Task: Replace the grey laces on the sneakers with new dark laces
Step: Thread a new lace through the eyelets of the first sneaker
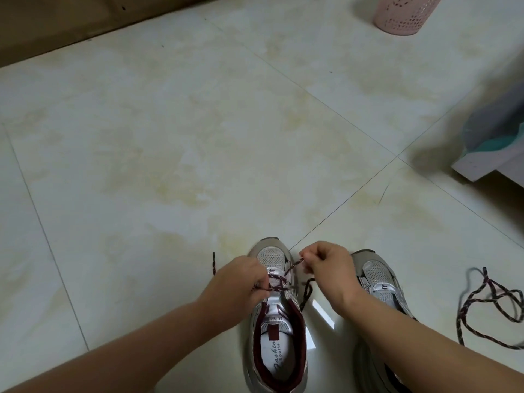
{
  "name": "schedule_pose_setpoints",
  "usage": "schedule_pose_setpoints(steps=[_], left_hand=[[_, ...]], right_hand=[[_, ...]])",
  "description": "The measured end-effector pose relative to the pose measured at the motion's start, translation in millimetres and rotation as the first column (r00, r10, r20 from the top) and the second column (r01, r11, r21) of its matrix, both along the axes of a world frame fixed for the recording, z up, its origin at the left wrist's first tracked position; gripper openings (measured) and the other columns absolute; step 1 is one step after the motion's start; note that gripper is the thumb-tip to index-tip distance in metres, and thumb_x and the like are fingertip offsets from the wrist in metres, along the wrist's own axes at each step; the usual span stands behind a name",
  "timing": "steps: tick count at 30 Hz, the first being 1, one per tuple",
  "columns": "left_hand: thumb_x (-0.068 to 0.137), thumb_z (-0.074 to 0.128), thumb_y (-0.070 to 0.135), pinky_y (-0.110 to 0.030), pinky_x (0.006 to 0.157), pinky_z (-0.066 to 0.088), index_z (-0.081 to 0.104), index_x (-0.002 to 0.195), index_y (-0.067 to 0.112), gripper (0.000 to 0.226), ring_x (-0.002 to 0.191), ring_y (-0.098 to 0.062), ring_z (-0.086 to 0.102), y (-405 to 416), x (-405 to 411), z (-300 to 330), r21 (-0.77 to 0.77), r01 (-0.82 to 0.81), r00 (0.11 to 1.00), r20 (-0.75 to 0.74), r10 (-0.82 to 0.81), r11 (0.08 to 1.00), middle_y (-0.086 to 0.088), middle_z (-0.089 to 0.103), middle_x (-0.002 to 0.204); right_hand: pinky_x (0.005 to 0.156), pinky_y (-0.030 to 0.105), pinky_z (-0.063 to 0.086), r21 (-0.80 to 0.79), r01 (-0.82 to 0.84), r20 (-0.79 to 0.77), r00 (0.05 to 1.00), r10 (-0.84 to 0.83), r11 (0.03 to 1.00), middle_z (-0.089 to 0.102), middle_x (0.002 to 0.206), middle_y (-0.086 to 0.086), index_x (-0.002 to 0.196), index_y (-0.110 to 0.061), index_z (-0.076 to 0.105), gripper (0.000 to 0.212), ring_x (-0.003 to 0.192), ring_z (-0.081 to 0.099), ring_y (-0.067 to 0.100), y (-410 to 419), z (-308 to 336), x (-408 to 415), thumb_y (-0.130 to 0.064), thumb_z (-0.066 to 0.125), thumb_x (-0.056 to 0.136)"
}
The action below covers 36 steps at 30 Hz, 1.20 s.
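Relacing left sneaker (276, 316) — lower eyelets only.
Right hand (326, 268) pinching dark lace (292, 265) at 1 o'clock, left hand (241, 282) gripping crossings — slip risks uneven ends.

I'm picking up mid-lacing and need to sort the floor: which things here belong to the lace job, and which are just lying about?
Part of the job:
- left sneaker, being laced
- dark lace, pinched by left hand and right hand
- right sneaker
- loose dark lace, on the floor

Lying about:
- pink perforated bin
- white furniture corner
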<state>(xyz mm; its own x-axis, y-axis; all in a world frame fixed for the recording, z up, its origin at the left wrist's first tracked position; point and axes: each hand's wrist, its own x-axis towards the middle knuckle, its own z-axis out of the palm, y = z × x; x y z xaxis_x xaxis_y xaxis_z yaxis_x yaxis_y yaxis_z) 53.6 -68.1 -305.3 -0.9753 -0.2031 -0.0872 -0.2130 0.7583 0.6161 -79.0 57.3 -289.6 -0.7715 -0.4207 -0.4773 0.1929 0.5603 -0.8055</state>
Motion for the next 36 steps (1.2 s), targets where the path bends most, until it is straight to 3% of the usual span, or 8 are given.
schedule_pose_setpoints(steps=[3,10,16,22,25,28,33,36], left_hand=[[0.075,0.055,0.034,-0.009,0.064,0.027,0.052,0.068,0.017,0.019,0.071,-0.007,0.040,3,2,-2,-0.017,0.046,0.998,-0.033,-0.047,0.999,0.011,0.047,0.072],[0.078,0.058,0.042,-0.014,0.056,0.027,0.057,0.063,0.015,0.030,0.062,-0.003,0.039,10,-4,-5,0.031,-0.213,0.977,-0.021,0.214,0.976,0.011,0.043,0.067],[0.071,0.067,0.029,-0.013,0.055,0.026,0.038,0.088,0.021,0.034,0.078,-0.011,0.037,23,-6,-9,0.043,-0.328,0.932,0.179,0.316,0.944,0.010,0.035,0.084],[0.068,0.063,0.015,-0.020,0.062,0.032,0.039,0.097,0.025,0.038,0.080,-0.015,0.044,25,-1,-14,0.193,-0.412,0.895,0.270,0.355,0.891,0.007,0.041,0.090],[0.070,0.064,0.017,-0.024,0.067,0.032,0.039,0.098,0.026,0.038,0.084,-0.017,0.045,26,4,-16,0.191,-0.408,0.898,0.264,0.353,0.893,0.009,0.041,0.088],[0.072,0.065,0.027,-0.024,0.071,0.033,0.038,0.096,0.028,0.036,0.088,-0.016,0.047,26,3,-15,0.187,-0.402,0.903,0.244,0.354,0.896,0.007,0.045,0.092],[0.076,0.064,0.030,-0.022,0.069,0.031,0.035,0.095,0.027,0.035,0.087,-0.014,0.046,28,-1,-11,0.134,-0.387,0.910,0.215,0.354,0.912,0.005,0.046,0.095],[0.076,0.063,0.028,-0.024,0.069,0.031,0.035,0.095,0.028,0.034,0.086,-0.016,0.046,27,0,-10,0.143,-0.381,0.910,0.234,0.342,0.914,0.007,0.043,0.093]], right_hand=[[0.062,0.027,0.045,-0.022,0.093,-0.118,0.988,-0.095,0.995,0.053,0.063,0.000,0.068,-0.021,0.056,0.035,0.061,0.049,0.017,-1,5,-14,0.004,0.045,0.091],[0.072,0.024,0.043,0.370,-0.561,-0.089,0.772,0.629,0.741,0.055,0.075,-0.007,0.084,-0.016,0.070,0.010,0.083,0.056,0.014,-3,8,-1,-0.024,0.065,0.083],[0.084,0.033,0.040,0.559,-0.575,-0.284,0.544,0.789,0.597,0.060,0.104,0.007,0.093,-0.012,0.068,0.016,0.103,0.050,0.025,-14,1,17,-0.023,0.058,0.086],[0.055,0.035,0.036,0.552,-0.498,-0.561,0.371,0.740,0.668,0.056,0.079,0.013,0.078,-0.002,0.057,0.006,0.074,0.057,0.031,-25,10,-11,-0.006,0.059,0.075],[0.071,0.038,0.045,0.540,-0.439,-0.513,0.505,0.694,0.718,0.059,0.098,0.013,0.098,-0.004,0.055,0.013,0.089,0.055,0.032,-27,18,-30,-0.014,0.048,0.092],[0.082,0.036,0.046,0.482,-0.479,-0.177,0.767,0.617,0.734,0.063,0.103,0.012,0.105,-0.006,0.057,0.035,0.093,0.057,0.025,-14,14,-28,-0.038,0.053,0.091],[0.065,0.024,0.043,0.332,-0.565,0.095,0.817,0.569,0.756,0.054,0.060,-0.002,0.059,-0.017,0.055,0.030,0.056,0.046,0.007,-4,2,-1,-0.028,0.069,0.083],[0.070,0.026,0.046,0.348,-0.492,0.011,0.854,0.521,0.798,0.058,0.068,0.000,0.068,-0.013,0.062,0.017,0.064,0.053,0.010,-8,4,-11,-0.015,0.067,0.084]])
